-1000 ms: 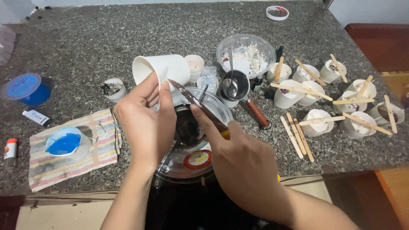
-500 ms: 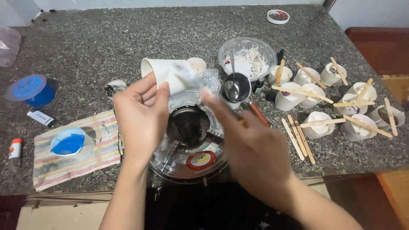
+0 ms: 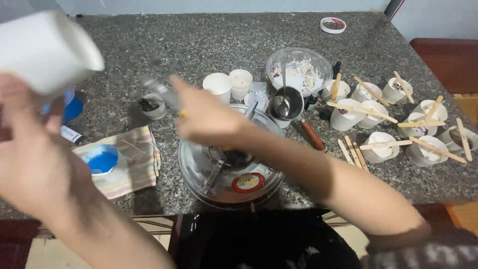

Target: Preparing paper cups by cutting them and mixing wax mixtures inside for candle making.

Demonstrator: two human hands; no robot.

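Matt white paper cup (image 3: 47, 47); glossy glass bowl (image 3: 199, 169); rough speckled stone counter (image 3: 199, 45); wooden sticks (image 3: 352, 153).

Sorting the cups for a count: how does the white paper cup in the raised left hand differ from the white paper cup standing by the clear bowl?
The held white paper cup is lifted off the counter and tipped sideways in the left hand, blurred; the standing white paper cup sits upright on the granite counter, sharp and untouched. The held cup looks larger, being nearer the camera. Both are plain white.
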